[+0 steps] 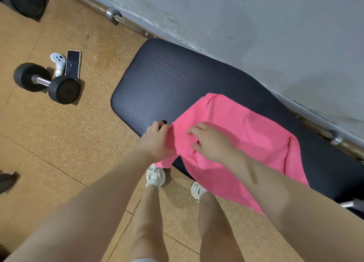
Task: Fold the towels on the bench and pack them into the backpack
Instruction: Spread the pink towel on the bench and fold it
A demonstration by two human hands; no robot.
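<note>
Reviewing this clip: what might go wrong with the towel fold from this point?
Part of the pink towel hangs over the near edge of the bench, so it may slide onto the floor. The left hand grips a bunched corner while the right hand rests on the cloth, so the fold may crease unevenly.

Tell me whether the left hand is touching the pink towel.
Touching. The head view shows the left hand with fingers curled round the bunched edge of the pink towel at the bench's near edge.

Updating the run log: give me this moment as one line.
step: folding | pink towel on bench | left hand grips towel edge | right hand on towel | backpack: not in view
</note>
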